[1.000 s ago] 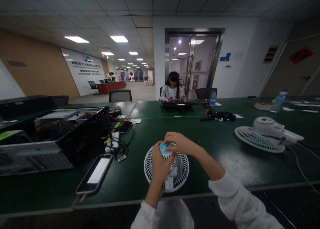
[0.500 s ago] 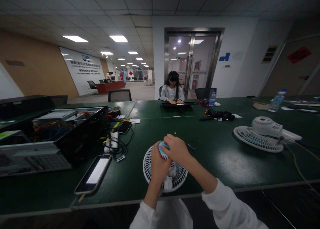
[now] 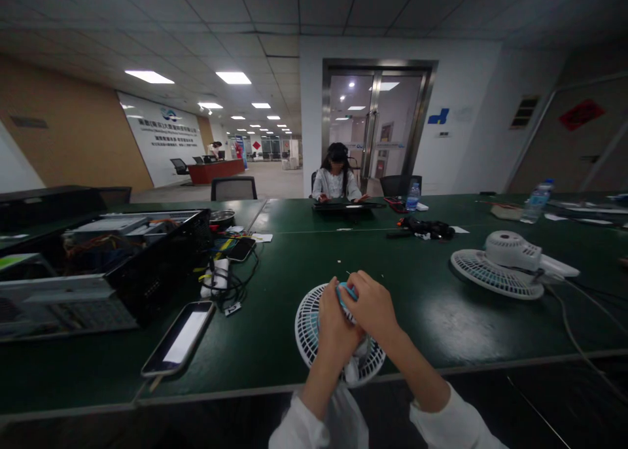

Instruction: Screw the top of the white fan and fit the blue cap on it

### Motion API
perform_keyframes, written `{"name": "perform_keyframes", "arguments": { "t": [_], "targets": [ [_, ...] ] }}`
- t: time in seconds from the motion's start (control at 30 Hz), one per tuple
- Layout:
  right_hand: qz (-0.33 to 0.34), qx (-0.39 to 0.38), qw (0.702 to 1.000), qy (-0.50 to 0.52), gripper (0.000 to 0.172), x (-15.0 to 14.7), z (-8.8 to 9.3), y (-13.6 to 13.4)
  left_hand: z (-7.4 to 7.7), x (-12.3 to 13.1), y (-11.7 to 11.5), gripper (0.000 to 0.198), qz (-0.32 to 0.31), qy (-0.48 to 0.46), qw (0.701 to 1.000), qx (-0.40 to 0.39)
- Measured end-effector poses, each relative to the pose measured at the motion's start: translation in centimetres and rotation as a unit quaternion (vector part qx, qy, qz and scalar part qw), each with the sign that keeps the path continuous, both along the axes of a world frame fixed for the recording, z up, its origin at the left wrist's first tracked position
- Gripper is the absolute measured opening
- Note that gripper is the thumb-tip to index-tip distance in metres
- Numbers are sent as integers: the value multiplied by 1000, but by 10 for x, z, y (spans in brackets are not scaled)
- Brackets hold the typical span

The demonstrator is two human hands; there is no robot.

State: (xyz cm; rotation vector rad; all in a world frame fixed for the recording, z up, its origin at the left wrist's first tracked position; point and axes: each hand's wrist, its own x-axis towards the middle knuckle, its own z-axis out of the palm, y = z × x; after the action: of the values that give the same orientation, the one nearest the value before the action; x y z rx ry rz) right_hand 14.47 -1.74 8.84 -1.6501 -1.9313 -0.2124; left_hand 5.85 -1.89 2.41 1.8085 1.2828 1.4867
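A small white desk fan (image 3: 309,324) with a round grille lies face down on the green table (image 3: 432,311) near its front edge. A light blue cap (image 3: 345,292) tops the fan's motor housing. My left hand (image 3: 335,323) is wrapped round the housing from the left. My right hand (image 3: 375,307) closes over the blue cap from the right, fingers curled on it. Both sleeves are white.
A phone (image 3: 177,338) lies at the left, behind it a cable bundle (image 3: 220,282) and an open computer case (image 3: 98,262). A second white fan (image 3: 505,266) lies face down at the right. A person (image 3: 336,177) sits across the table, bottles (image 3: 534,201) nearby.
The fan and both hands sit further right and lower in view as the camera shifted. My right hand has turned further over the blue cap, covering more of it.
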Motion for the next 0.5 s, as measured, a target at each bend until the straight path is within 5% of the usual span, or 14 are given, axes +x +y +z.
{"name": "perform_keyframes", "arguments": {
  "t": [0.23, 0.5],
  "targets": [
    [12, 98, 994, 54, 18, 52, -23, -17, -5, 60, -19, 56, 27, 9, 999, 32],
    [-31, 164, 978, 127, 29, 121, -30, -41, -3, 125, -32, 52, -41, 42, 997, 43]
  ]
}}
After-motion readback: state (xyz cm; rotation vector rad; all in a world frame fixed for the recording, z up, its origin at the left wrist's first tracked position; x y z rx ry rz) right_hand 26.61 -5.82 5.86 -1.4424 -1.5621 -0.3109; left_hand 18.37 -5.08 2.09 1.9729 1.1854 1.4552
